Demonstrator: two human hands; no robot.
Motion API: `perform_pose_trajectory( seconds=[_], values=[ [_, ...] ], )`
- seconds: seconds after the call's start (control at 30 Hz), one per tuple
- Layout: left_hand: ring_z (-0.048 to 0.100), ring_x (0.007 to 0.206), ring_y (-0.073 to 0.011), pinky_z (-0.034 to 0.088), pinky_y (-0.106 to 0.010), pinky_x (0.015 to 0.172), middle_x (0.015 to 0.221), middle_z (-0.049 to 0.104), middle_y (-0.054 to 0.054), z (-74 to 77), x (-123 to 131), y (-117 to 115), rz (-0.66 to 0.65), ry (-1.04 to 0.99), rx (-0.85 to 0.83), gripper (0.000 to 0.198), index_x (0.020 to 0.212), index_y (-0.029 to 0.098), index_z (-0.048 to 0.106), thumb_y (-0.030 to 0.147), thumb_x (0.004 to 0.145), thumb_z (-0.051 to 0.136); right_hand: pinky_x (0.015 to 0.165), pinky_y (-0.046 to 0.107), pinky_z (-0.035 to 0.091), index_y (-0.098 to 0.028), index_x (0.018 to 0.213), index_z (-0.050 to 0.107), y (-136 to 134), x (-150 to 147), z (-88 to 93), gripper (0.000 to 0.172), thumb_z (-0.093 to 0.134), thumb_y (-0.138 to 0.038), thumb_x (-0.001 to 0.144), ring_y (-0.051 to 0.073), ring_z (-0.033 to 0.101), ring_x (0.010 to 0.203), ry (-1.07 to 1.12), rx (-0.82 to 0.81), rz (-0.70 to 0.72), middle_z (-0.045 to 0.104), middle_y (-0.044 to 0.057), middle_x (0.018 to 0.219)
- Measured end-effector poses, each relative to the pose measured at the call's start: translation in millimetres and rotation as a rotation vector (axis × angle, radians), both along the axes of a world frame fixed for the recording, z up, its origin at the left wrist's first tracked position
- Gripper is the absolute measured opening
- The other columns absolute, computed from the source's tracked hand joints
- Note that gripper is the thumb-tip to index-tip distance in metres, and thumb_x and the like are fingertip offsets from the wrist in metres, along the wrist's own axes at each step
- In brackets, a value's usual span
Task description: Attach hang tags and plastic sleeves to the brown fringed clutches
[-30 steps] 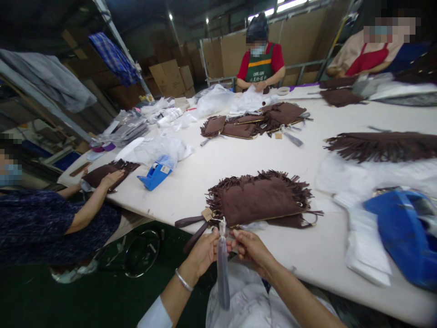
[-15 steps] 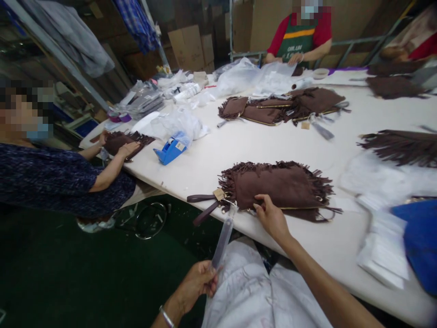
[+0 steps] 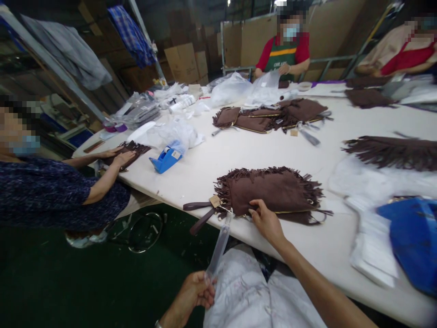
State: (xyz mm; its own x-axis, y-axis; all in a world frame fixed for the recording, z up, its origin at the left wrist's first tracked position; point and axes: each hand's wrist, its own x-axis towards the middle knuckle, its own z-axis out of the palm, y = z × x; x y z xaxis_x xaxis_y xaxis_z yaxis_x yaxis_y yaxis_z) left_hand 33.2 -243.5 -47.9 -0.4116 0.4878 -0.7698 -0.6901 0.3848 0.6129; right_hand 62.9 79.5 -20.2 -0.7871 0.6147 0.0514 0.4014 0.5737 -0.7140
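A dark brown fringed bag (image 3: 269,191) lies at the table's near edge, its zipper side towards me. My right hand (image 3: 268,222) grips the near edge of this bag between thumb and fingers. From the bag's left end hang a brown wrist strap (image 3: 198,206) and a small tan tag (image 3: 215,201). A long, narrow clear plastic sleeve (image 3: 220,246) slopes down from there, over the table edge. Its lower end is pinched in my left hand (image 3: 198,291), above my lap. What is inside the sleeve is hard to make out.
Beyond the bag stands a blue tape dispenser (image 3: 166,157), beside crumpled plastic bags (image 3: 184,132). More brown fringed bags (image 3: 259,119) lie further back. White sheets (image 3: 373,246) and a blue item (image 3: 409,241) are at right. Co-workers sit at left (image 3: 68,196) and across the table (image 3: 287,54).
My view has shifted slightly, so the table's contents appear a little further left and lower. Both hands keep their holds on the sleeve and the bag.
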Motion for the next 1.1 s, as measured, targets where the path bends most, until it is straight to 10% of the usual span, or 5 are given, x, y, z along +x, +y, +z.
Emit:
perform_pose_trajectory(
  seconds=[0.23,0.37,0.7,0.9,1.1],
  values=[
    [0.067,0.077,-0.0261,0.048,-0.036,0.070,0.082,0.072,-0.011,-24.9,-44.1,-1.2,-0.139,0.280,-0.159,0.050,0.081,0.016,0.066,0.057,0.054,0.074,0.056,0.025,0.038,-0.024,0.112,0.053,0.3,-0.3,5.7,0.028,0.046,-0.035,0.086,0.018,0.061,0.060,0.034,-0.079,-0.003,0.061,-0.002,0.066],
    [0.061,0.104,-0.0285,0.043,-0.040,0.092,0.109,0.069,-0.012,8.0,-64.1,50.0,-0.060,0.379,0.003,0.060,0.104,0.019,0.067,0.064,0.064,0.066,0.060,0.025,0.041,-0.023,0.110,0.054,-10.6,13.0,13.2,0.027,0.047,-0.034,0.086,0.018,0.061,0.063,0.118,-0.190,-0.032,0.062,-0.001,0.069],
    [0.043,0.053,-0.0106,0.038,-0.025,0.058,0.055,0.046,0.003,72.5,-43.0,136.9,-0.160,0.183,0.208,0.046,0.061,0.016,0.054,0.059,0.065,0.071,0.060,0.025,0.052,-0.018,0.092,0.054,-30.0,55.2,21.8,0.046,0.060,-0.061,0.076,0.014,0.066,0.068,0.247,-1.277,-0.308,0.070,0.006,0.087],
    [0.025,0.042,-0.0049,0.033,-0.021,0.049,0.047,0.026,0.011,62.8,-42.0,157.3,0.007,-0.068,0.234,0.041,0.061,0.018,0.049,0.044,0.058,0.082,0.062,0.025,0.053,-0.016,0.097,0.056,-18.2,39.8,36.4,0.048,0.063,-0.059,0.076,0.016,0.069,0.074,0.379,-1.378,-0.323,0.071,0.010,0.094],
    [0.033,0.047,-0.0063,0.029,-0.020,0.047,0.054,0.043,0.004,112.7,-53.8,146.0,-0.103,-0.036,0.339,0.028,0.068,0.016,0.059,0.037,0.063,0.077,0.063,0.027,0.055,-0.014,0.097,0.059,-9.7,55.1,32.6,0.051,0.061,-0.061,0.077,0.018,0.069,0.074,0.311,-1.476,-0.351,0.071,0.012,0.090]
  ],
)
